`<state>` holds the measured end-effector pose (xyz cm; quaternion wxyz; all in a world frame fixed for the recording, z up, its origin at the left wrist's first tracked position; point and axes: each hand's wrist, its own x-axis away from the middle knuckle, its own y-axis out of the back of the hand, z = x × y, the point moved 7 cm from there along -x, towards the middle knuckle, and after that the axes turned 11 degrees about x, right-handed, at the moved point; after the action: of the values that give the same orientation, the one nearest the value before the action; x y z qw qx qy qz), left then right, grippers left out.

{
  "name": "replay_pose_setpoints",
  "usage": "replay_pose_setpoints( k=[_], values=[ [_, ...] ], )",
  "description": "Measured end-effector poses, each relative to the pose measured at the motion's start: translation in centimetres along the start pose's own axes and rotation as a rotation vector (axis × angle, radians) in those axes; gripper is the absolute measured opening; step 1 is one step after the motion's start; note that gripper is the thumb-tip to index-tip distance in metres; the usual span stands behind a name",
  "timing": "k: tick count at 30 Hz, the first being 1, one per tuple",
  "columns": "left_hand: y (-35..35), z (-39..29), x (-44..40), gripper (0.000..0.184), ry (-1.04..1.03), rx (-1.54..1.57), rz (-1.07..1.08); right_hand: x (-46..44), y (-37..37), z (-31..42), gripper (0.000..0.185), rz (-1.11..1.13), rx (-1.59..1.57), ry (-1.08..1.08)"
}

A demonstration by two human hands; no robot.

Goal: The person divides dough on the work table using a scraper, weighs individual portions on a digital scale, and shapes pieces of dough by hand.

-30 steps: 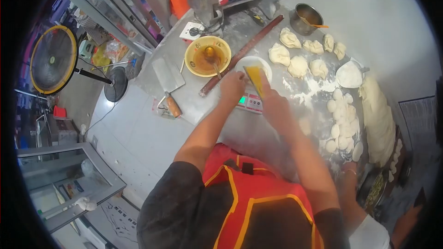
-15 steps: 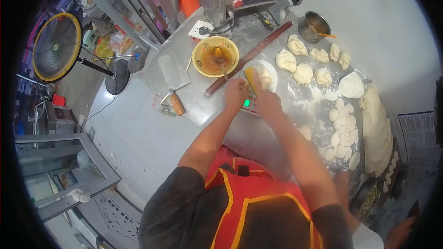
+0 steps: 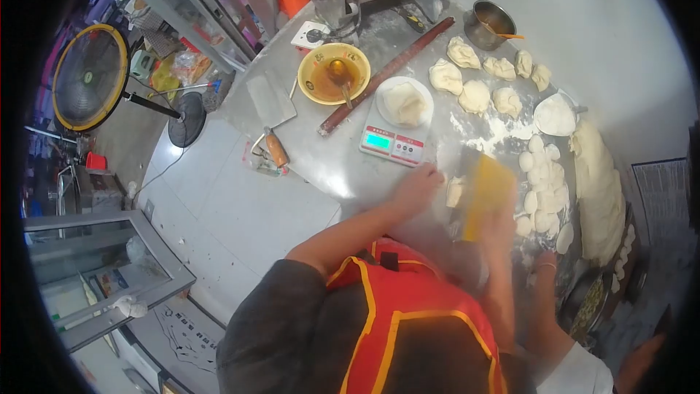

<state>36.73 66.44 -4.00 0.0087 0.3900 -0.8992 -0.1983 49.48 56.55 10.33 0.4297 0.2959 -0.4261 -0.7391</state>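
My right hand (image 3: 498, 225) grips a dough scraper (image 3: 490, 188) with a yellow handle, blurred by motion, over the floured steel table. Just left of its blade lies a small piece of dough (image 3: 455, 192). My left hand (image 3: 420, 188) is in front of the kitchen scale (image 3: 410, 152), its fingers curled; whatever they may hold is hidden. On the scale, whose display is lit, stands a white plate (image 3: 425, 96) with a flattened lump of dough (image 3: 405, 104) in it.
A yellow bowl (image 3: 305, 76) of brown liquid with a ladle, a rolling pin (image 3: 386, 76) and a cleaver (image 3: 271, 106) lie left and behind. Dough lumps (image 3: 474, 96), small dough rounds (image 3: 543, 190) and a long dough mass (image 3: 598, 197) are right. Another person's arm (image 3: 547, 284) reaches in at lower right.
Both hands have left the plate on the scale and come nearer my body. The scraper has moved right, over the table, with my right hand. Scale and plated dough are now uncovered.
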Motion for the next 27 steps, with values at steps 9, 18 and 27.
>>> replay_pose_setpoints(
  k=[9,18,27],
  values=[
    [-2.8,2.0,-0.5,0.032,-0.013,0.032,0.028,2.3,1.9,-3.2,0.076,-0.049,-0.015,-0.124],
    [15.8,0.6,-7.1,0.06,-0.05,-0.534,-0.369,3.8,2.8,-4.1,0.075,-0.041,0.085,-0.283],
    [14.0,2.0,-12.9,0.037,0.056,-0.568,-0.017,5.6,3.9,-4.6,0.072,-0.087,0.057,-0.271]
  ],
)
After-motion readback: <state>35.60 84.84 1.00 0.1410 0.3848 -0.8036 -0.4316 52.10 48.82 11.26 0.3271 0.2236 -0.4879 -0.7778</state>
